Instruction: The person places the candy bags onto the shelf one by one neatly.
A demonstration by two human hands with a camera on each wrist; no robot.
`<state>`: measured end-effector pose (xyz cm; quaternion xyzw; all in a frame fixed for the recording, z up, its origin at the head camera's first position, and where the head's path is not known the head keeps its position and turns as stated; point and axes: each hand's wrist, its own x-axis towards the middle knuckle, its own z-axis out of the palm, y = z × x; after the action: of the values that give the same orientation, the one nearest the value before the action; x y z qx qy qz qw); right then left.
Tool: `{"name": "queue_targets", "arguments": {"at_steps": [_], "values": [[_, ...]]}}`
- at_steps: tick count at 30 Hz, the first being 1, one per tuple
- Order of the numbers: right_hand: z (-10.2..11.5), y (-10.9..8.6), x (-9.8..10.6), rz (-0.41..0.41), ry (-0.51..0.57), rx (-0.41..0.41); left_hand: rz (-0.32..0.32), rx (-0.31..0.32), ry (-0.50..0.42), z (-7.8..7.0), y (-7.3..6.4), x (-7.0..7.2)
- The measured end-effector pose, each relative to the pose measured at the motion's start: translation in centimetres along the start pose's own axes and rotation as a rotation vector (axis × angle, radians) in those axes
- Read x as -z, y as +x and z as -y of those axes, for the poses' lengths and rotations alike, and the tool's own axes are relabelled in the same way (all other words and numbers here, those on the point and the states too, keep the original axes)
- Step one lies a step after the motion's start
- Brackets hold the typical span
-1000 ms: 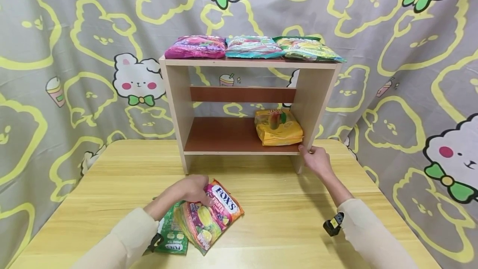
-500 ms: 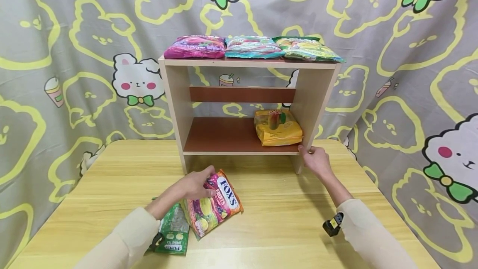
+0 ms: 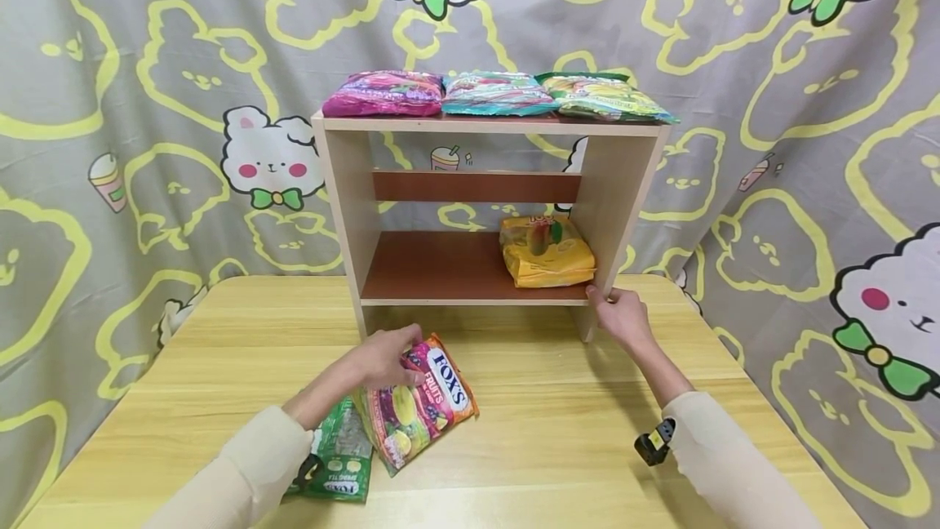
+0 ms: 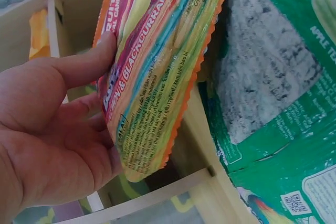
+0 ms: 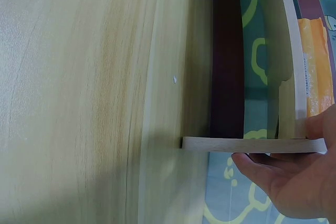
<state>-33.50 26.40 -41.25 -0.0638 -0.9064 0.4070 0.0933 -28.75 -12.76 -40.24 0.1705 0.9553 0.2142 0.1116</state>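
Note:
In the head view, my left hand [image 3: 383, 357] pinches a multicoloured FOX'S fruit candy bag [image 3: 420, 423] by its upper left edge. The bag leans tilted above the table. The left wrist view has the thumb on the printed face of this candy bag [image 4: 152, 77], with fingers behind it. A green FOX'S bag [image 3: 347, 455] lies just left of it, partly covered by the forearm. My right hand [image 3: 622, 317] holds the right side panel [image 5: 252, 145] of the small shelf, its thumb on the inner side and fingers outside. A yellow bag with a mango picture [image 3: 547, 255] rests close by.
The two-level shelf unit [image 3: 441, 268] stands at the back of the wooden table [image 3: 529, 447]. Along its top lie a purple bag [image 3: 385, 94], a teal bag [image 3: 499, 95] and a green-yellow bag [image 3: 605, 96]. A patterned curtain [image 3: 176, 64] hangs behind.
My left hand has raised the multicoloured candy bag slightly and moved it away from me, uncovering more of the green bag. It barely moves in the last half second. The right hand stays put.

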Motion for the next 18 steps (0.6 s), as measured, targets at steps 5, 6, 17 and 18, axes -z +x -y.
{"name": "queue_targets", "arguments": {"at_steps": [5,6,17,18], "values": [[0.0,0.0,0.0,0.001,0.000,0.001,-0.004,0.007,0.021,0.0,0.2,0.3],[0.0,0.0,0.0,0.000,-0.002,0.002,0.005,0.012,0.028,0.0,0.2,0.4],[-0.2,0.2,-0.1,-0.014,-0.002,0.000,0.025,0.011,0.025,-0.4,0.0,1.3],[-0.2,0.2,-0.2,-0.015,0.001,0.000,0.023,0.008,0.012,-0.4,0.0,1.2]]}}
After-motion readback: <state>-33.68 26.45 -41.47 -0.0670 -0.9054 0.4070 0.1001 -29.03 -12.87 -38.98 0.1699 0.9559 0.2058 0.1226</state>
